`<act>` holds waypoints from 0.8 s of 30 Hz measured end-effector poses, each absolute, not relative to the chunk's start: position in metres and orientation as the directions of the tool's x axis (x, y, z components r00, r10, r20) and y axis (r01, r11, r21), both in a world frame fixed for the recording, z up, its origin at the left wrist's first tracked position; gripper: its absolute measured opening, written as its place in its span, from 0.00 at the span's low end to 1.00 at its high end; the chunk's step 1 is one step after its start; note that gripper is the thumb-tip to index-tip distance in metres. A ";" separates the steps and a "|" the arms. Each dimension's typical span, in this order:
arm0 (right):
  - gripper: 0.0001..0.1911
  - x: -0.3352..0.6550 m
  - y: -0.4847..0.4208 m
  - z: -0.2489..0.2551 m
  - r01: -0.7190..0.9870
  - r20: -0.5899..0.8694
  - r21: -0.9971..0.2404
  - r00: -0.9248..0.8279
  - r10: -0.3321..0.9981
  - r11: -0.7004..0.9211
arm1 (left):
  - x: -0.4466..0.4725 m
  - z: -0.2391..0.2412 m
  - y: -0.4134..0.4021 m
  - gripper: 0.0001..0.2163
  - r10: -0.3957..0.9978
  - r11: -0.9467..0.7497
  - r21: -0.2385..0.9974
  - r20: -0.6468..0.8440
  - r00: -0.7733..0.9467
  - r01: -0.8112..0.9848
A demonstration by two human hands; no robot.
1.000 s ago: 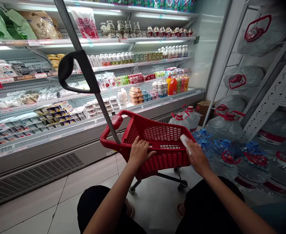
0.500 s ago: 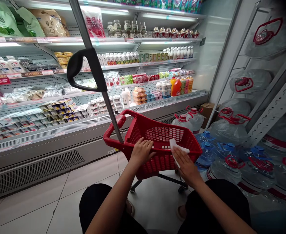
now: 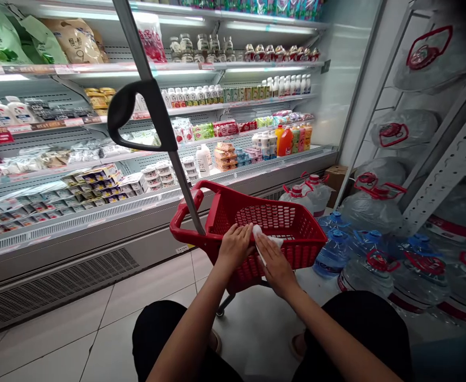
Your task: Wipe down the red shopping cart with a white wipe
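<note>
A red plastic shopping cart (image 3: 310,241) with a perforated basket stands just in front of my knees. My left hand (image 3: 236,245) is closed over the near rim of the basket, toward the handle end, fingers on top and thumb on the outer side. Right beside it, my right hand (image 3: 273,265) presses a folded white cloth (image 3: 257,231) against the same rim. Part of the cloth sticks out above the fingers; the palm hides the rest. No goods show inside the basket. A grey metal pole (image 3: 185,188) with a black loop grip (image 3: 147,114) rises from the cart's handle end.
A lit refrigerated display (image 3: 77,228) with shelves of dairy and drinks runs behind the cart. Large water bottles (image 3: 366,273) crowd the floor on the right, near a white metal rack (image 3: 447,164). Pale tiles (image 3: 145,286) cover the floor.
My right hand has slid left along the rim with the white cloth, from near the far right corner to beside my left hand. My left hand stays on the rim.
</note>
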State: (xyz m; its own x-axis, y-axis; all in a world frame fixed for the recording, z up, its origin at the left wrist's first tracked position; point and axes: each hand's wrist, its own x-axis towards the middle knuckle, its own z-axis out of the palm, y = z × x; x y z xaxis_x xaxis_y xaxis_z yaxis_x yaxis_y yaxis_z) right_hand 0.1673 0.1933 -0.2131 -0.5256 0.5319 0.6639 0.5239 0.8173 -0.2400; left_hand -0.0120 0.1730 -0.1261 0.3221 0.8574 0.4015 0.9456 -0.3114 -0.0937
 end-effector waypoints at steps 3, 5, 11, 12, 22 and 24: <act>0.35 0.195 0.201 -0.220 0.538 0.665 -0.206 -0.536 0.521 0.817 | -0.021 -0.118 0.165 0.33 0.851 -0.329 -0.135 0.387 0.356 0.935; 0.35 0.232 0.213 -0.230 0.582 0.663 -0.212 -0.505 0.553 0.785 | -0.031 -0.111 0.156 0.36 0.848 -0.302 -0.161 0.405 0.342 0.939; 0.32 0.292 0.235 -0.247 0.684 0.637 -0.353 -0.324 0.699 0.639 | -0.061 -0.104 0.134 0.36 0.846 -0.057 -0.111 0.522 0.108 0.992; 0.32 0.284 0.235 -0.245 0.676 0.643 -0.367 -0.312 0.699 0.639 | -0.062 -0.106 0.134 0.36 0.850 -0.055 -0.097 0.518 0.097 0.994; 0.32 0.087 0.180 -0.182 0.334 0.700 -0.346 -0.530 0.478 0.877 | -0.051 -0.113 0.136 0.34 0.836 -0.041 -0.153 0.537 0.118 0.987; 0.31 0.087 0.183 -0.180 0.318 0.702 -0.341 -0.539 0.465 0.885 | -0.057 -0.112 0.126 0.35 0.821 -0.106 -0.190 0.538 0.194 0.976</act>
